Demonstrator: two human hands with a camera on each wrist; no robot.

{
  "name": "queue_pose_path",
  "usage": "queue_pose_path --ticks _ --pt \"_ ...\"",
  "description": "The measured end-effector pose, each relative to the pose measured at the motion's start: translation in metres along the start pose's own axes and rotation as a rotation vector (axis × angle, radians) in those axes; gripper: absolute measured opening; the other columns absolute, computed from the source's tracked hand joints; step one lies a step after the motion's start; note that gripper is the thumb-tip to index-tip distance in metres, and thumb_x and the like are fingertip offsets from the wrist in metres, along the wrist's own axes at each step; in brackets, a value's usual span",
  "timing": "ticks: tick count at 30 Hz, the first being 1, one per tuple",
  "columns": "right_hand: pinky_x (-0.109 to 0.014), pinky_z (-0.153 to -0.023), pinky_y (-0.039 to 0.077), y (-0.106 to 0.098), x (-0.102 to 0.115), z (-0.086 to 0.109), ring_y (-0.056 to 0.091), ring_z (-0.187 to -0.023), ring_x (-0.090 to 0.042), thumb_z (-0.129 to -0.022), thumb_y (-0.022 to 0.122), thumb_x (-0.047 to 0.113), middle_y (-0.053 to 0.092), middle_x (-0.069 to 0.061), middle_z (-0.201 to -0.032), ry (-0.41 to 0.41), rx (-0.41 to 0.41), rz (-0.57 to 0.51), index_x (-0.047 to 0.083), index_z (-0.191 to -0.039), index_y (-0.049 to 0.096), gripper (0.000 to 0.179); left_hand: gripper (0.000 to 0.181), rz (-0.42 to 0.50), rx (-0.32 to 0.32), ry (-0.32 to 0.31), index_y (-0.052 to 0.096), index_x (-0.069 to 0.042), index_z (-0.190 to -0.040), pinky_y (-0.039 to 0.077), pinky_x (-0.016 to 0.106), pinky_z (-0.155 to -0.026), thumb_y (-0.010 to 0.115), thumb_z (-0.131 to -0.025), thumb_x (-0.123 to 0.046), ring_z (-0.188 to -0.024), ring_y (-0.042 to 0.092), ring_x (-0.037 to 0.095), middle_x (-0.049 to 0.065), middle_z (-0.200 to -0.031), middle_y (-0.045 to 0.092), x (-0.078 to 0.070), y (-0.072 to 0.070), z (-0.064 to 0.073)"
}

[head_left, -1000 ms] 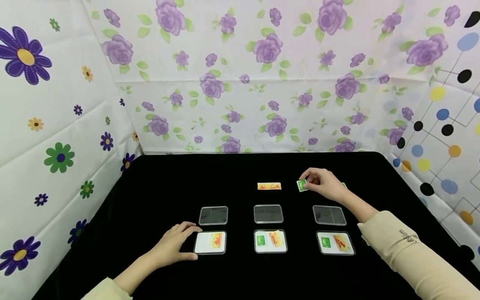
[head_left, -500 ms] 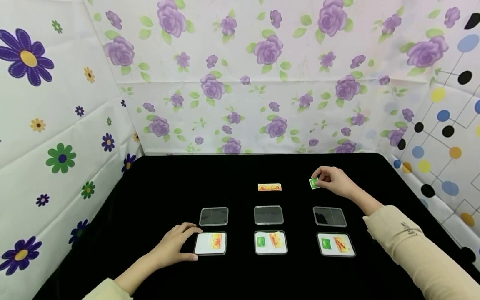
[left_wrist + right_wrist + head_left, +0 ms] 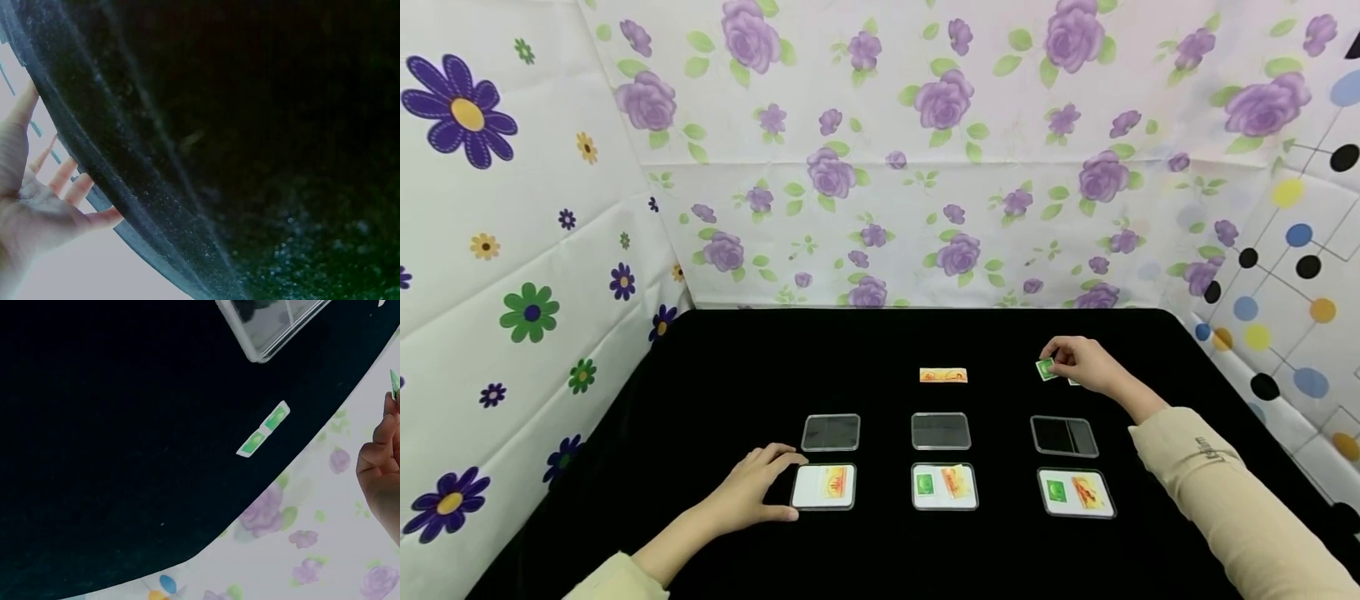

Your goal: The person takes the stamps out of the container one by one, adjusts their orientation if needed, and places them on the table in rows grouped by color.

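Observation:
My right hand pinches a small green stamp with a white border between thumb and fingertips, over the back right of the black cloth. In the right wrist view, two similar stamps lie on the cloth; the head view shows only a sliver beside the hand. The left hand spreads its thumb and fingers at the left corners of a clear case whose white card bears an orange stamp. In the left wrist view that hand has its fingers extended.
Two more filled cases stand in the front row, middle and right. Behind them are three clear case parts: left, middle, right. An orange strip lies farther back. Patterned cloth walls surround the table.
The right hand has moved rightward with the green stamp, towards the others lying there. The left hand has stayed in place by its case.

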State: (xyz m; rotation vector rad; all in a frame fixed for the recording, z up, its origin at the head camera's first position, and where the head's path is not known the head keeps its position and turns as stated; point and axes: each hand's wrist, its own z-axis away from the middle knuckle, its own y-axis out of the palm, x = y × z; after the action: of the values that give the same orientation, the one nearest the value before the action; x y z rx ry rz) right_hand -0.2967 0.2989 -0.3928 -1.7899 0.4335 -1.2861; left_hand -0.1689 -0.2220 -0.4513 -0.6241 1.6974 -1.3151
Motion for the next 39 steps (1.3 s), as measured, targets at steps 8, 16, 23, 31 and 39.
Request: queue_pose_path --ticks 8,16,23,31,39 --pt "-0.028 -0.056 0.042 0.002 -0.015 0.002 0.053 -0.063 -0.015 -0.086 0.064 0.001 0.060 -0.008 -0.075 0.050 -0.002 0.095 -0.002 -0.102 0.061 0.016 0.069 -0.009 0.001 0.003 0.053 -0.014 -0.126 0.044 0.060 -0.087 0.080 -0.068 -0.038 -0.111 0.052 0.035 0.014 -0.128 0.052 0.001 0.001 -0.001" --pt "-0.030 -0.059 0.042 0.012 -0.026 0.002 0.052 -0.066 -0.013 -0.084 0.063 -0.003 0.060 -0.009 -0.077 0.036 0.011 0.152 -0.001 -0.097 0.062 0.013 0.068 -0.018 -0.006 0.009 0.053 -0.014 -0.125 0.044 0.059 -0.086 0.080 -0.068 -0.038 -0.109 0.052 0.034 0.014 -0.127 0.052 0.001 -0.002 0.001" --pt "-0.031 -0.056 0.042 0.019 -0.037 0.000 0.051 -0.063 -0.014 -0.084 0.062 -0.004 0.059 -0.010 -0.076 0.037 -0.010 0.164 -0.002 -0.096 0.062 0.013 0.068 -0.017 -0.007 0.013 0.053 -0.013 -0.125 0.044 0.060 -0.087 0.080 -0.068 -0.038 -0.110 0.052 0.035 0.014 -0.128 0.052 0.000 0.000 0.001" --pt "-0.032 -0.058 0.043 0.024 -0.047 0.001 0.052 -0.065 -0.015 -0.084 0.064 -0.001 0.058 -0.011 -0.077 0.051 -0.042 0.150 -0.003 -0.098 0.062 0.014 0.068 -0.012 -0.006 0.010 0.053 -0.014 -0.126 0.044 0.060 -0.087 0.080 -0.068 -0.039 -0.110 0.052 0.034 0.014 -0.128 0.052 0.002 0.003 0.000" --pt "-0.035 -0.058 0.044 0.030 -0.049 -0.003 0.054 -0.065 -0.019 -0.084 0.063 -0.001 0.060 -0.013 -0.077 0.128 -0.100 0.179 -0.003 -0.097 0.062 0.013 0.069 -0.017 -0.007 0.004 0.053 -0.015 -0.126 0.044 0.060 -0.087 0.080 -0.068 -0.039 -0.111 0.052 0.035 0.014 -0.128 0.051 0.002 0.002 -0.001"
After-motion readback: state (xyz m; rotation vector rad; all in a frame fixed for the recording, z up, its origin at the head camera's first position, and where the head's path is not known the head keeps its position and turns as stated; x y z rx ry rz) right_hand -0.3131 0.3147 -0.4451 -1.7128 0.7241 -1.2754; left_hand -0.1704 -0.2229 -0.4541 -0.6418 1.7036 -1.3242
